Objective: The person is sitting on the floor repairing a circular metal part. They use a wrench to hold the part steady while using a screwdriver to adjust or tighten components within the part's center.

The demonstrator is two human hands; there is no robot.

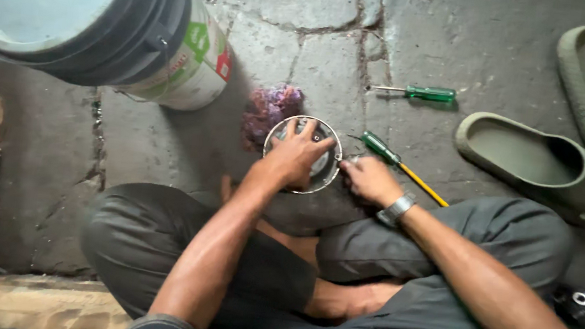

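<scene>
We see a big bucket far left. On the stone floor before the crossed legs lies a round metal part. Our left hand presses it, fingers spread; our right hand pinches its right rim. It could slide on uneven stone, and the green screwdriver just beside could roll.

A round, shallow metal part with a bright wire rim lies flat on the grey stone floor, just beyond the crossed legs, near the middle of the scene. A green-handled screwdriver with a yellow shaft lies slanted just to its right, its handle end nearest the rim.
</scene>
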